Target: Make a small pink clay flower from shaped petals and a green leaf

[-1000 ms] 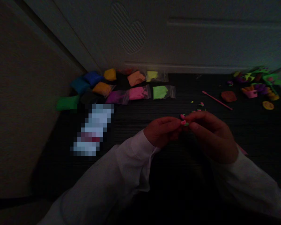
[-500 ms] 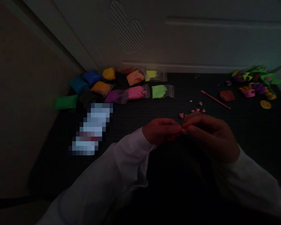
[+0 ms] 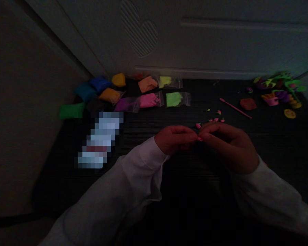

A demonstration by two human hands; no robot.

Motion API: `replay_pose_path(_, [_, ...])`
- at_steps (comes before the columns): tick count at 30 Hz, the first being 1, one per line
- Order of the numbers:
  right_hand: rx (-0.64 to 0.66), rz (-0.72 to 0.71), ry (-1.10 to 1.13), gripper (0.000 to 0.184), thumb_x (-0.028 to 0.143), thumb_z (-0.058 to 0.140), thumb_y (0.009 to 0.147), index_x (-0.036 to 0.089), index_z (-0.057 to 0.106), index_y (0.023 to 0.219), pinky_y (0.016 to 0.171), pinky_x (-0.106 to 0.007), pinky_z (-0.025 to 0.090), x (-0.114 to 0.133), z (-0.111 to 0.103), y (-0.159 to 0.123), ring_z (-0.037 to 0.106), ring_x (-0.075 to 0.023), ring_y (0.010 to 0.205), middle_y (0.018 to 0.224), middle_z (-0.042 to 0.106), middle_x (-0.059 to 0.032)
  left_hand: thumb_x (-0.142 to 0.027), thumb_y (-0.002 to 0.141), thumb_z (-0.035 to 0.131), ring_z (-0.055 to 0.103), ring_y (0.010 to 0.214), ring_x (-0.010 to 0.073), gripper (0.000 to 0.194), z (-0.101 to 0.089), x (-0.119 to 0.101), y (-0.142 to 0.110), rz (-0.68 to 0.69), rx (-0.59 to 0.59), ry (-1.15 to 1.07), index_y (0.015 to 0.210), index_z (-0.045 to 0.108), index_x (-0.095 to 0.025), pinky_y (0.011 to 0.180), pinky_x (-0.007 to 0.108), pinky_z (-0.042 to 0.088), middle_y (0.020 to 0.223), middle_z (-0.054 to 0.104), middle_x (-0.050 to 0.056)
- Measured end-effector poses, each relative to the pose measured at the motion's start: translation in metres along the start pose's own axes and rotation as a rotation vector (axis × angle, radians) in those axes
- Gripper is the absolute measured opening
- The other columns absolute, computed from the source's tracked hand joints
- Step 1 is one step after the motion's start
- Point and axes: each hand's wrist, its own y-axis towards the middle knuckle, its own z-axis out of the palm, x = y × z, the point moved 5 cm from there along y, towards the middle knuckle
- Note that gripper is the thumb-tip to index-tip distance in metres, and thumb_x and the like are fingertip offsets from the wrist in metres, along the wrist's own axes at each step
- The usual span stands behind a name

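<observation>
Head cam's pretty dark, but the left hand (image 3: 176,139) and right hand (image 3: 229,145) are both pinching a tiny pink piece (image 3: 200,139), just on the near side of some little pink-and-green buds (image 3: 216,119). Pink stick (image 3: 236,108) lies far right, pink bag (image 3: 149,100) far left.

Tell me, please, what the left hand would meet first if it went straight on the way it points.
The small pink piece at its fingertips, then most likely the right hand, though exact depth is hard to judge.
</observation>
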Motion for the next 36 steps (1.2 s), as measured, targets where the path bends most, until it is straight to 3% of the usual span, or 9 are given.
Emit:
replay_pose_path(10, [0.032,0.123,0.059,0.006,0.026,0.058,0.071,0.021,0.059,0.067,0.062,-0.024,0.042,-0.007,0.001,0.002,0.055,-0.0091,0.065,0.067,0.06,0.0041,-0.025,0.054,0.068,0.04,0.047,0.0042,0.018,-0.002,-0.002,0.001,0.018,0.014,0.063,0.061,0.061,-0.011,0.048,0.022,0.022,0.05,0.051,-0.002])
replay_pose_path(18, [-0.046,0.054,0.028,0.007,0.028,0.059,0.071,0.021,0.06,0.072,0.061,-0.024,0.043,-0.005,0.001,0.001,0.055,-0.0104,0.067,0.071,0.06,0.0016,-0.027,0.053,0.069,0.039,0.045,0.004,0.02,-0.003,-0.002,0.001,0.031,-0.013,0.014,0.063,0.06,-0.012,0.047,0.021,0.023,0.049,0.048,-0.003])
replay_pose_path(30, [0.002,0.12,0.14,0.008,0.029,0.058,0.072,0.021,0.061,0.073,0.061,-0.023,0.044,-0.012,0.0,0.0,0.055,-0.0103,0.067,0.071,0.06,0.0014,-0.023,0.052,0.069,0.04,0.046,0.0037,0.017,-0.001,-0.002,0.0,0.017,-0.009,0.037,0.061,0.06,-0.011,0.047,0.021,0.022,0.053,0.053,-0.002])
replay_pose_path(36, [0.034,0.078,0.114,0.006,0.026,0.059,0.07,0.022,0.061,0.073,0.062,-0.024,0.044,-0.009,0.002,0.0,0.055,-0.0102,0.067,0.07,0.06,0.0018,-0.024,0.051,0.069,0.039,0.045,0.0037,0.018,-0.001,-0.002,0.0,0.014,-0.004,0.02,0.061,0.06,-0.012,0.047,0.021,0.021,0.051,0.052,-0.003])
